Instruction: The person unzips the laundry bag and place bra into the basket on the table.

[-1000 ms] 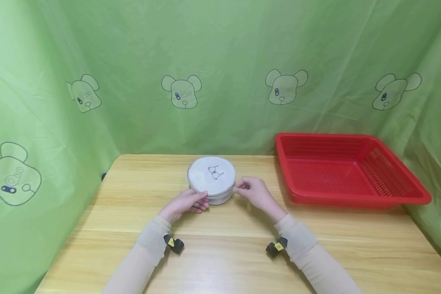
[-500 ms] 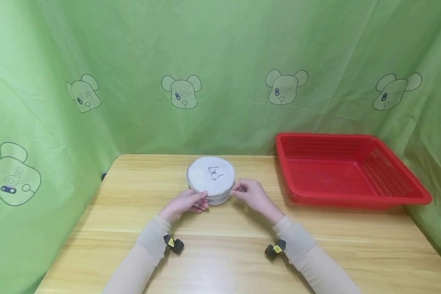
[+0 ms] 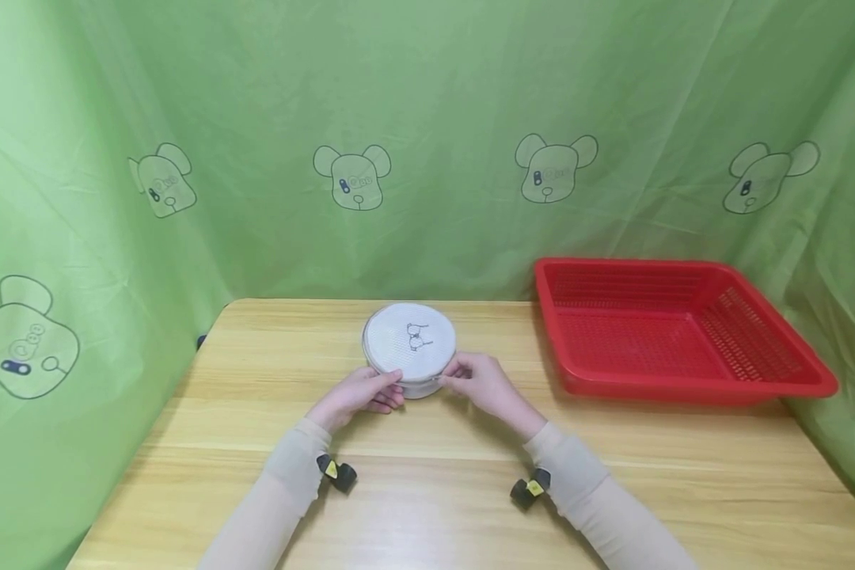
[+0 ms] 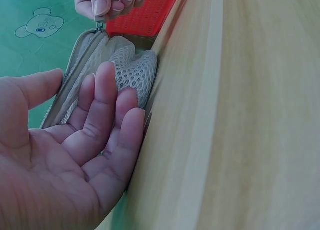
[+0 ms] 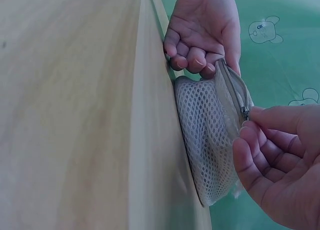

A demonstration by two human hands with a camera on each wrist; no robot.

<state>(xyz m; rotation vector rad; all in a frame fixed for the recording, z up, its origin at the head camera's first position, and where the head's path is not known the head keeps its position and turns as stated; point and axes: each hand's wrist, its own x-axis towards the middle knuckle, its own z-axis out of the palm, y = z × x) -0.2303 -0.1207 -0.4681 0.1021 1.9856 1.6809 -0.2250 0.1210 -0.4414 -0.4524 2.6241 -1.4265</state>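
Note:
A round, whitish mesh laundry bag [image 3: 406, 340] stands near the back edge of the wooden table, with a small line drawing on its flat top. Its zipper [image 5: 234, 87] runs around the upper rim. My left hand [image 3: 356, 393] holds the bag's near-left rim, thumb on top and fingers bent against the mesh side [image 4: 132, 70]. At the near-right rim, my right hand [image 3: 480, 384] pinches the zipper pull [image 5: 245, 111] between thumb and index finger. Part of the zipper's teeth shows between the two hands in the right wrist view. What the bag contains is hidden.
To the right stands a red plastic basket [image 3: 684, 388] with perforated walls. Green curtains [image 3: 442, 95] with bear-head prints hang behind the table [image 3: 427, 491] and along both sides. Each sleeve carries a small black wrist camera [image 3: 338, 473].
My right hand has slid left and toward the near side along the rim with the zipper pull. The drawing on top has shifted slightly. My left hand stays in place.

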